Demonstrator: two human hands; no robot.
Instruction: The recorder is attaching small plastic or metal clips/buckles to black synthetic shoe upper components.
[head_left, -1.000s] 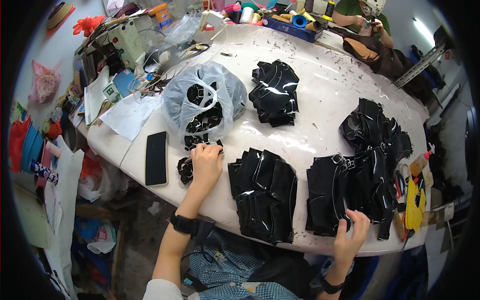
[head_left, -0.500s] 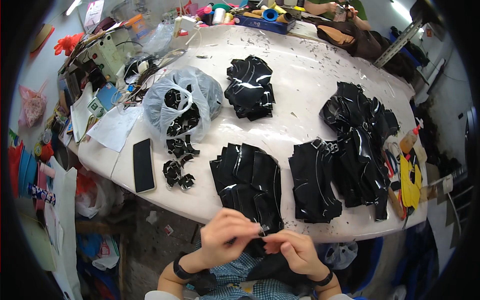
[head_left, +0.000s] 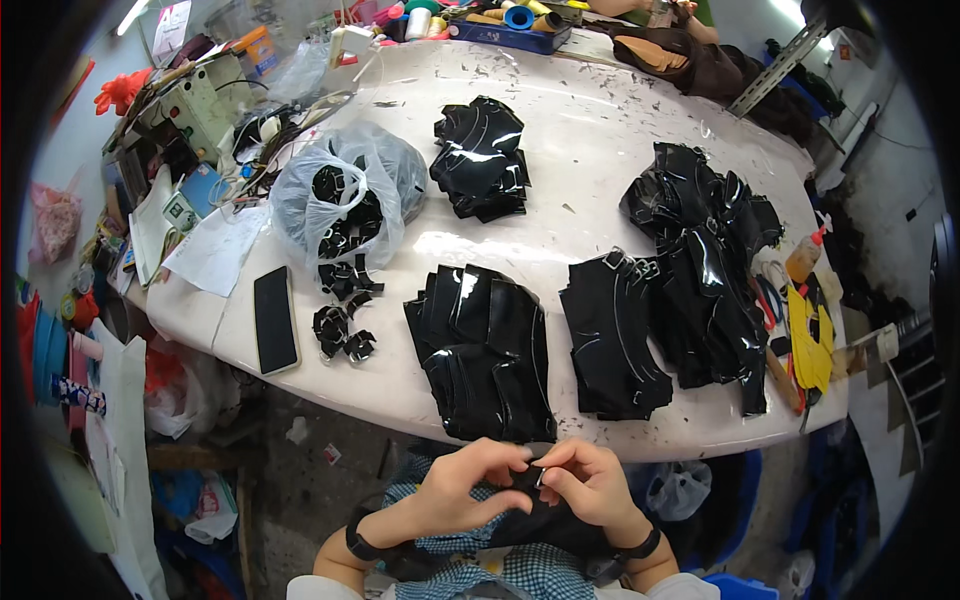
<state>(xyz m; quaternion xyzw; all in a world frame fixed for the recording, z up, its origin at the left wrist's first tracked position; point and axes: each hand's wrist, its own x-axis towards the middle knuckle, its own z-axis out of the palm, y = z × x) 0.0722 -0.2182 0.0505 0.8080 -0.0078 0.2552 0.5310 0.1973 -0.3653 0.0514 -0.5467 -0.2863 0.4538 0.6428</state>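
1. Hands meet low in front of the bench; the right hand has thumb and forefinger pinched on a small shiny piece, while the left hand is partly open, its thumb well apart from the forefinger, with no thing that I can make out in its grasp (a dark patch beyond the fingers is too unclear to name).

2. Black straps with buckles lie loose on the bench, with others inside the plastic bag; a phone rests just beside the loose ones.

3. Front stack of glossy black pieces lies nearest the hands; no buckles show on it.

4. Right stack has buckles along its upper edge; a bigger black heap lies against it, and a far stack sits beside the bag.

5. Work looks partway through, as I judge it; some pieces carry buckles, while plenty of straps remain loose or bagged.
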